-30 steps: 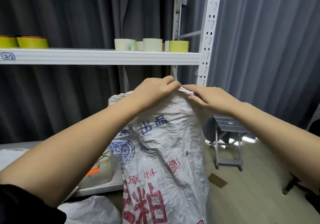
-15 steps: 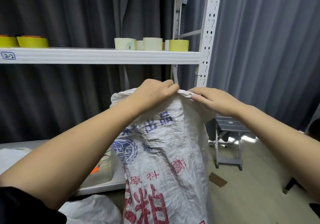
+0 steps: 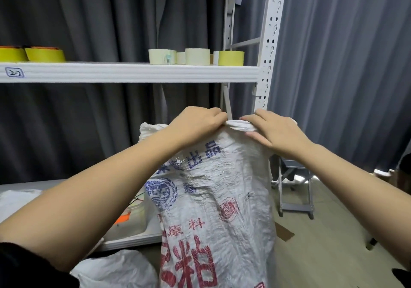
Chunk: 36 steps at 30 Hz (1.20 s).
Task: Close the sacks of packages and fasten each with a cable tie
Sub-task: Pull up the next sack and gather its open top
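Beside white shelf (image 3: 133, 72), hands gripping sack (image 3: 218, 198)

The sack (image 3: 213, 198) is woven plastic, white, crinkled and matt; the shelf (image 3: 133, 72) is white painted metal, smooth; the curtains (image 3: 344, 65) are soft cloth.

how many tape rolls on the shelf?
At least 6. Two yellow rolls at the left end of the shelf; four by the right upright: pale, pale, yellow, and a small one half hidden. More may sit behind.
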Tool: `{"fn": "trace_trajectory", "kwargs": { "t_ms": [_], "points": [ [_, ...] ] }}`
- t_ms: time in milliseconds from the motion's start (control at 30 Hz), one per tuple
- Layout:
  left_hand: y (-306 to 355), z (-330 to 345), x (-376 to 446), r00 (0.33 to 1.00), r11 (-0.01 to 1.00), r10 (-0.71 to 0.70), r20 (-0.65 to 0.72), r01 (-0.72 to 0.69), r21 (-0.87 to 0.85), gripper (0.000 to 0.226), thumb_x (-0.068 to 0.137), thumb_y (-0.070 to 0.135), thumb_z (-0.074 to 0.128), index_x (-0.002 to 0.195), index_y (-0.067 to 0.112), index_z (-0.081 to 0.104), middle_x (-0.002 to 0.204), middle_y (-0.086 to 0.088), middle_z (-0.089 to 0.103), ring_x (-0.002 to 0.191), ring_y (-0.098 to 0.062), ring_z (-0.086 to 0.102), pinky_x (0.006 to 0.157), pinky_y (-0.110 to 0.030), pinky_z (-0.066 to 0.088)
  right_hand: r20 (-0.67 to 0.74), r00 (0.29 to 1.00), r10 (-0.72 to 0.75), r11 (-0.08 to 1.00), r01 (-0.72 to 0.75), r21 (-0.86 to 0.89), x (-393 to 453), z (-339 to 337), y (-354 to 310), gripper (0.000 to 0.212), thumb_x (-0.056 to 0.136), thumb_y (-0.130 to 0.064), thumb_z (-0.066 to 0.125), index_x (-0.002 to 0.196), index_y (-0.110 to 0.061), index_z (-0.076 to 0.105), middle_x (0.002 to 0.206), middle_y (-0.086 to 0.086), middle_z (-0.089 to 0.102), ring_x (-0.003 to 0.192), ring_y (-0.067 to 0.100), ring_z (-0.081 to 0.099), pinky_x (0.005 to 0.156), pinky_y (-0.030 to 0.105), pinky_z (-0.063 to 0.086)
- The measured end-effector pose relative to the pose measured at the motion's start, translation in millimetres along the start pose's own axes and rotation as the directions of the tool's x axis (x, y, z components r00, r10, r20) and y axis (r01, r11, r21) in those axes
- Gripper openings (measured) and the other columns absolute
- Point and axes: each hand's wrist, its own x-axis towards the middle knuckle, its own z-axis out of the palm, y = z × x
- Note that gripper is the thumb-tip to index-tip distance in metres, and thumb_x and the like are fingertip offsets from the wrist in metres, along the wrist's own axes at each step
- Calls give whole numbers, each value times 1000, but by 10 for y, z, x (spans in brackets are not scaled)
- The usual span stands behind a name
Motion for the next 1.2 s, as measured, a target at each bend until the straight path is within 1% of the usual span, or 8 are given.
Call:
{"fn": "trace_trajectory", "kwargs": {
  "t_ms": [133, 267, 367, 467, 600, 767, 967, 1200],
  "points": [
    [55, 32, 40, 995, 995, 82, -55, -79, 53, 14, 79, 9, 63, 91, 7, 55, 75, -10, 53, 41, -27, 47, 38, -24, 21, 75, 997, 10, 963, -30, 267, 120, -48, -105, 43, 101, -48, 29, 137, -31, 44, 129, -8, 56, 115, 13, 53, 82, 30, 39],
    [72, -17, 40, 950, 948, -234, 207, 270, -166, 28, 96, 42, 42, 96, 17, 54, 83, -2, 61, 72, -29, 58, 57, -33, 38, 54, 998, -10, 1000, 11, -28, 60, -41, -44, 38, 94, -18, 52, 130, -25, 47, 115, -2, 62, 92, 25, 62, 73, 40, 50],
    [73, -47, -81, 912, 884, -229, 340, 341, -320, 31, 99, 43, 33, 89, 20, 51, 73, 4, 58, 69, -21, 53, 59, -33, 36, -87, 996, -28, 995, 20, -95, -70, 39, 94, 55, 78, 2, 61, 126, -19, 46, 89, 7, 60, 64, 29, 59, 45, 35, 46],
    [49, -1, -119, 932, 935, -229, 282, 291, -204, 22, 99, 34, 38, 96, 17, 51, 81, -3, 62, 68, -27, 53, 54, -33, 32, -140, 989, -39, 997, 30, -70, -86, 69, 89, 36, 88, -15, 48, 124, -22, 49, 90, 4, 64, 65, 28, 62, 44, 31, 43],
    [3, -10, -137, 999, 970, 31, 21, -35, 239, 21, 70, 1, 59, 90, 7, 63, 61, -6, 50, 35, -22, 42, 43, -17, 4, 10, 1000, 2, 994, -3, 112, 32, -75, -53, 45, 99, -45, 38, 141, -30, 43, 133, -8, 58, 111, 18, 60, 80, 38, 50],
    [40, 5, -73, 999, 998, 1, -36, 2, 68, 24, 87, 19, 48, 100, 15, 67, 66, -3, 58, 48, -27, 57, 42, -22, 22, 46, 999, -10, 996, 6, 94, 148, -64, -200, 35, 101, -42, 36, 133, -32, 46, 123, -10, 62, 101, 20, 62, 70, 30, 38],
    [24, -91, -151, 905, 817, -217, 365, 374, -440, 28, 100, 39, 33, 89, 23, 54, 80, 6, 59, 80, -21, 56, 68, -34, 41, -244, 957, -160, 978, 120, -171, -26, 55, -57, 25, 92, -21, 38, 112, -16, 52, 72, 4, 56, 50, 23, 52, 37, 24, 31],
    [46, -40, -158, 999, 999, 11, 48, -13, 41, 17, 90, 24, 61, 96, 12, 51, 80, -6, 60, 47, -29, 53, 40, -27, 29, 86, 996, -29, 993, 19, 114, 177, -59, -244, 43, 96, -56, 28, 125, -32, 49, 115, -7, 64, 94, 21, 62, 71, 35, 47]
  ]
}}
